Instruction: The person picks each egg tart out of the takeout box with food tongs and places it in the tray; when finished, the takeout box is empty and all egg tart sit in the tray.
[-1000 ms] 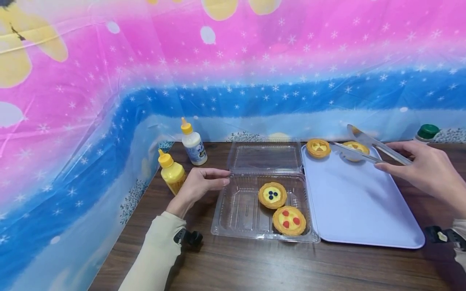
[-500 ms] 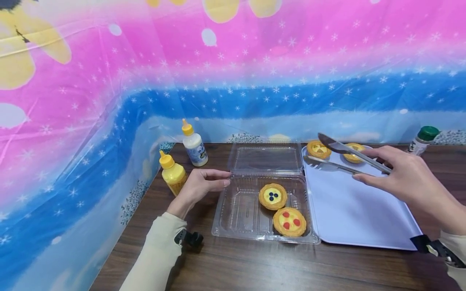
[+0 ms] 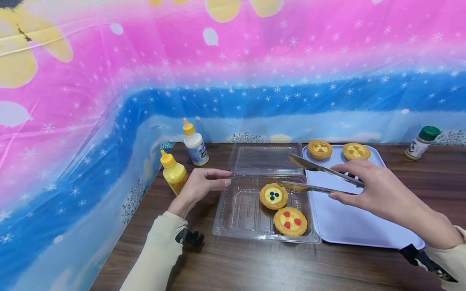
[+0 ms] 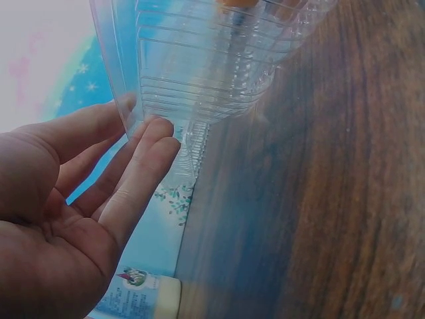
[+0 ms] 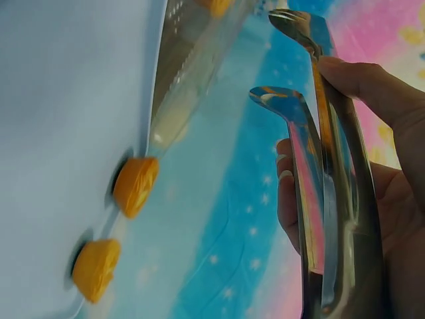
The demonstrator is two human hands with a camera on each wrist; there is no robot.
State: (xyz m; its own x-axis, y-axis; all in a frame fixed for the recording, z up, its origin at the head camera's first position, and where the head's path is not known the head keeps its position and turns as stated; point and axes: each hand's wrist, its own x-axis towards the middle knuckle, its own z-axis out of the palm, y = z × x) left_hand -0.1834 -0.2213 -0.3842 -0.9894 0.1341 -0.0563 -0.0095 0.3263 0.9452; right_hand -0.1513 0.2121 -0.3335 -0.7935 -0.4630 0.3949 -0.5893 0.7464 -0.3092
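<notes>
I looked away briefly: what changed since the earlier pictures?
The right hand moved the silver metal tongs left, from a round golden tart on the pale lavender rectangular tray to over the clear plastic container. Nothing was picked up or let go. The left hand stayed at the container's edge; all four tarts stayed put.

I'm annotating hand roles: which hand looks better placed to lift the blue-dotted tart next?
Right, most likely: the right hand holds metal tongs, spread open near the blue-dotted tart. The left hand pinches the edge of the clear container, so it seems better suited to steadying.
</notes>
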